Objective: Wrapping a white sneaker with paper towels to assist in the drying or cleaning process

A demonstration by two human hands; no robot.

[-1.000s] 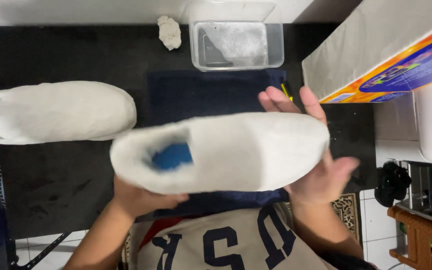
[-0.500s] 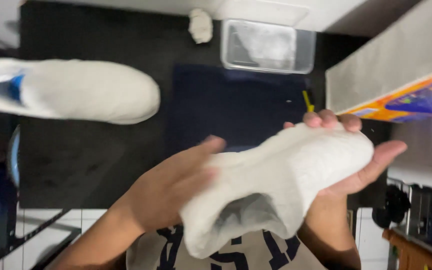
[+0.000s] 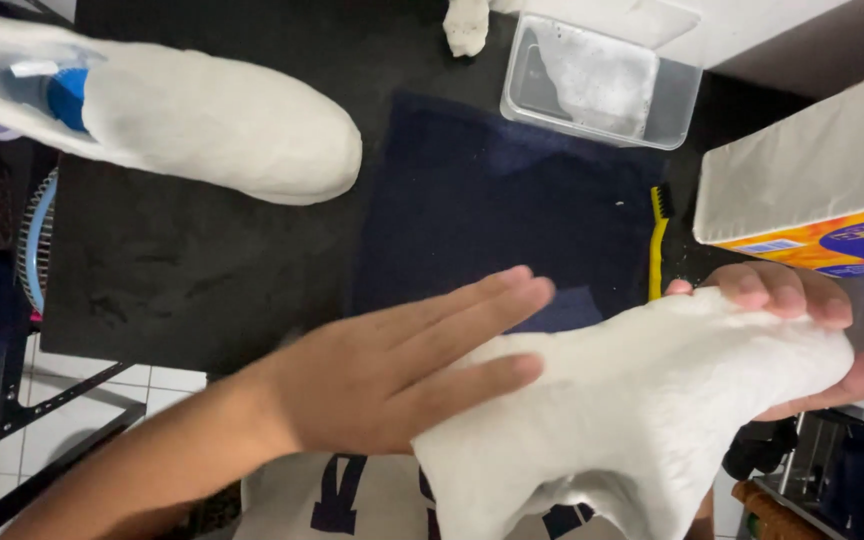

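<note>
A white fabric-covered shoe [image 3: 642,400] is held low in the view, above my lap, its opening turned down toward me. My right hand [image 3: 792,300] grips its toe end, fingers curled over the top and the palm beneath. My left hand [image 3: 392,370] lies flat across the shoe's near side, fingers stretched out and apart, not closed round it. A second white shoe [image 3: 212,115] with a blue lining rests on the black mat [image 3: 182,270] at the upper left.
A dark blue towel [image 3: 492,190] is spread on the mat with a yellow brush [image 3: 658,240] at its right edge. Behind stand a clear plastic tub [image 3: 597,80] and a crumpled white cloth [image 3: 467,25]. An orange and grey box [image 3: 812,190] stands at the right.
The held shoe has been turned so its opening faces down toward me. My left hand has come from under the heel to lie flat on its side.
</note>
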